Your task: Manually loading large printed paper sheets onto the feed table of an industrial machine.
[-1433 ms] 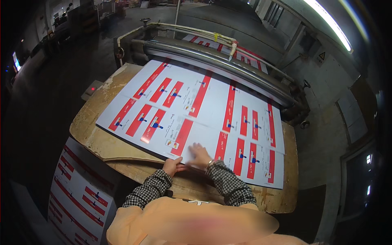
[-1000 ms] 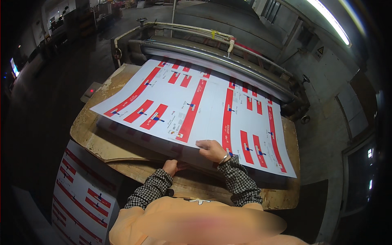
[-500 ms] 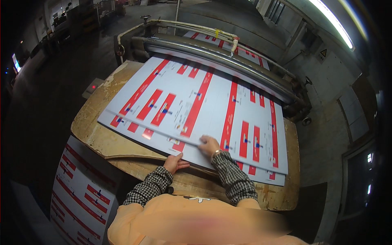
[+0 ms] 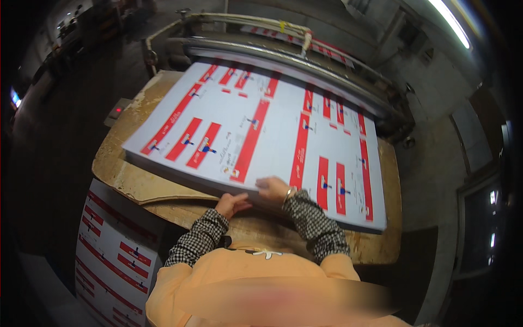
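A large white printed sheet (image 4: 278,147) with red strips and blue marks tops the stack on a worn wooden board. My right hand (image 4: 274,189) has its curled fingers at the near edge of this sheet, seemingly pinching it; the fingertips are partly blurred. Just to its left, my left hand (image 4: 232,204) is open, with fingers stretched along the stack's dark front edge. Near the far end, the red strips break along a line where another printed sheet (image 4: 321,100) seems to overlap, running up to a metal roller (image 4: 283,62).
The wooden board (image 4: 117,163) extends past the stack on both sides. Pipes (image 4: 245,20) run above the roller. More printed sheets (image 4: 111,240) stand low at my left. A box with a red light (image 4: 117,113) sits beside the board.
The upper sheet, earlier overlapping the one below close to my hands, appears to have moved away toward the roller. Both hands remain at the near edge. The view has shifted slightly.
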Demonstrator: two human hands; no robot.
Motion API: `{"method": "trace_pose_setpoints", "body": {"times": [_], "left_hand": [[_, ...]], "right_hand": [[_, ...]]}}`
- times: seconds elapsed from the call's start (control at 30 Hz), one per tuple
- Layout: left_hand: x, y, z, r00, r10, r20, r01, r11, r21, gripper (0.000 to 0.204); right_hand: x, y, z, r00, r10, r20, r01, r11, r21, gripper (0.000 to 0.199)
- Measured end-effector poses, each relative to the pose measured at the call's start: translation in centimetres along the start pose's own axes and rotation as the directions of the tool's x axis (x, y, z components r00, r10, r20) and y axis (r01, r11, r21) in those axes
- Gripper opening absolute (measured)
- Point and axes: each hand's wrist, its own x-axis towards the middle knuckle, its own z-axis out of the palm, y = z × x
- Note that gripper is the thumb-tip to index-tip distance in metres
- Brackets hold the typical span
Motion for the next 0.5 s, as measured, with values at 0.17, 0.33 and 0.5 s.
{"method": "trace_pose_setpoints", "body": {"times": [0.17,0.33,0.5], "left_hand": [[0.2,0.0,0.3,0.992,0.015,-0.128,-0.018,1.000,-0.022,0.037],[0.4,-0.5,0.1,0.996,-0.007,-0.090,0.006,1.000,-0.013,0.037],[0.1,-0.3,0.3,0.995,0.035,-0.097,-0.038,0.999,-0.031,0.035]], "right_hand": [[-2.1,-4.1,-4.3,0.933,-0.083,-0.350,0.160,0.967,0.197,0.028],[-3.1,-2.7,-0.3,0.946,-0.089,-0.311,0.165,0.960,0.227,0.031],[-2.0,-0.2,1.6,0.973,-0.057,-0.222,0.108,0.969,0.224,0.035]]}}
